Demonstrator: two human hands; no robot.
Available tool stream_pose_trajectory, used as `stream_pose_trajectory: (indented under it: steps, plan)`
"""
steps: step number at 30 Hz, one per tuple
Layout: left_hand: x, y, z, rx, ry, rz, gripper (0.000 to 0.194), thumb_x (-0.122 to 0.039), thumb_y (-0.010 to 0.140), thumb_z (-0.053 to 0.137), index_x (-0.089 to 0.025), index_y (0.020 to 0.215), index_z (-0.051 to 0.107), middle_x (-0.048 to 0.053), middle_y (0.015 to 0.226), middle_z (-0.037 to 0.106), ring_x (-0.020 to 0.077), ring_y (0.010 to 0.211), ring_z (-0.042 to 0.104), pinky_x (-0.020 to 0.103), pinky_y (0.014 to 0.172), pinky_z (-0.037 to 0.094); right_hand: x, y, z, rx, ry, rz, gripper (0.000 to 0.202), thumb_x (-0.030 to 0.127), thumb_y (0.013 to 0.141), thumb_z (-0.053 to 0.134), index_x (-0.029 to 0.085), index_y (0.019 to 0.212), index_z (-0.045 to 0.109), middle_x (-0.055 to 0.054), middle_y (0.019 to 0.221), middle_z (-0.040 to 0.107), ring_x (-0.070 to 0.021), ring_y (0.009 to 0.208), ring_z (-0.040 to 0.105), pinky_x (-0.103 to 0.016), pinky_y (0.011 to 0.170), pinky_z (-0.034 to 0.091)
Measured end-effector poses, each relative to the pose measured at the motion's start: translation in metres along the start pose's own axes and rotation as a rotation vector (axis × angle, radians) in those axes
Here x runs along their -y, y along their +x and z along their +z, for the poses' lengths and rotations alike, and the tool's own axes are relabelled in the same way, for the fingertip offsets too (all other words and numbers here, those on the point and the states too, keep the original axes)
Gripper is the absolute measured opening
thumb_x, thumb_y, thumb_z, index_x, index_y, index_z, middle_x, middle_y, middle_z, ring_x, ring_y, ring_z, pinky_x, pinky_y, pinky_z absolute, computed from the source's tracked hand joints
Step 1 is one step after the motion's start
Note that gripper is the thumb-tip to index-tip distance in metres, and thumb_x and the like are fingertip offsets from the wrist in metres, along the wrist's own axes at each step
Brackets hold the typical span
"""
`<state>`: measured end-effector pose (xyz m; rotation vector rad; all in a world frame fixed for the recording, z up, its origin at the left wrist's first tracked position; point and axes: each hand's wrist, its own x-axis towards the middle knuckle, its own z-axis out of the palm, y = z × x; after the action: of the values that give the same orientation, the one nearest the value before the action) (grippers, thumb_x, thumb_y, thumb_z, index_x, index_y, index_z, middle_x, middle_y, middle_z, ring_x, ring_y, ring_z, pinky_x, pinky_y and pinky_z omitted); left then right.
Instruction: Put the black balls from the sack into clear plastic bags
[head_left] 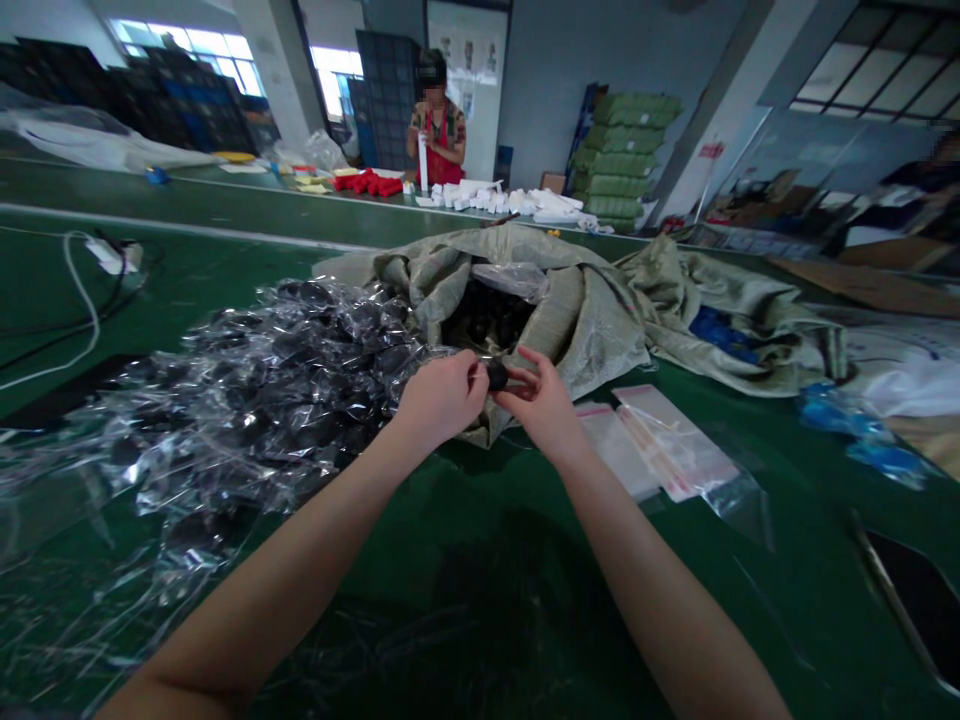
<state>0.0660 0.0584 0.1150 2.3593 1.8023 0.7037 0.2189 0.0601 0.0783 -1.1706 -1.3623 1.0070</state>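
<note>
A small black round piece [497, 374] sits between my two hands, in front of the sack's mouth. My right hand [541, 408] has its fingertips against the right side of the piece. On the other side, my left hand [441, 397] is closed in a pinch right beside it; what lies between those fingertips is too small to make out. Just behind is an open woven sack [585, 320] with dark round pieces [487, 322] inside. To the left spreads a heap of black pieces in clear plastic bags [300, 350].
Flat clear bags [675, 440] lie right of my hands, and a phone [915, 595] at the right edge. Another sack [735, 320] holds blue items. Cables [90, 290] are at left. Across the table [247, 215], a person [439, 130] handles a white piece.
</note>
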Motion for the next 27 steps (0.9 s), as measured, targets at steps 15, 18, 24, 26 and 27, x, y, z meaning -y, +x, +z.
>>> stream_pose_trajectory:
  steps: [15,18,24,26,27]
  plan:
    - [-0.005,-0.001,0.006,0.018,-0.023,-0.018,0.041,-0.038,0.094,0.031,-0.018,0.087,0.066,0.010,0.082,0.069,0.0213,0.074,0.065,0.029,0.069,0.045,0.009,0.002,-0.009,-0.244,-0.295,0.014,0.018,0.029,0.080,0.058,0.016,0.082,0.070,-0.006,0.074,0.073,-0.0202,0.066,0.069,-0.034,0.069,0.056]
    - [-0.011,-0.002,0.005,0.040,0.028,-0.097,0.044,-0.038,0.093,0.031,-0.017,0.088,0.069,0.014,0.086,0.071,0.0250,0.081,0.067,0.032,0.072,0.047,0.028,-0.005,-0.013,-0.287,-0.681,-0.136,0.021,0.031,0.081,0.057,0.016,0.076,0.072,-0.008,0.076,0.073,-0.0217,0.074,0.068,-0.035,0.076,0.052]
    - [-0.022,-0.005,-0.009,0.077,0.004,-0.159,0.045,-0.038,0.091,0.034,-0.016,0.094,0.072,0.018,0.094,0.071,0.0309,0.089,0.069,0.039,0.077,0.051,0.067,-0.010,-0.016,-0.255,-0.954,-0.171,0.022,0.030,0.081,0.057,0.018,0.073,0.073,-0.010,0.076,0.073,-0.0221,0.076,0.068,-0.033,0.076,0.049]
    - [-0.024,-0.008,-0.013,0.089,-0.024,-0.162,0.045,-0.038,0.091,0.034,-0.015,0.096,0.072,0.019,0.096,0.071,0.0322,0.091,0.069,0.040,0.078,0.051,0.072,-0.013,-0.018,-0.233,-0.975,-0.166,0.022,0.030,0.081,0.058,0.017,0.074,0.074,-0.010,0.078,0.073,-0.0229,0.077,0.068,-0.033,0.076,0.048]
    - [-0.024,-0.010,-0.015,0.098,-0.042,-0.166,0.045,-0.038,0.091,0.034,-0.014,0.097,0.072,0.019,0.097,0.071,0.0324,0.092,0.068,0.040,0.078,0.051,0.074,-0.015,-0.020,-0.223,-0.977,-0.166,0.022,0.030,0.081,0.058,0.017,0.074,0.074,-0.010,0.078,0.074,-0.0230,0.076,0.068,-0.033,0.075,0.048]
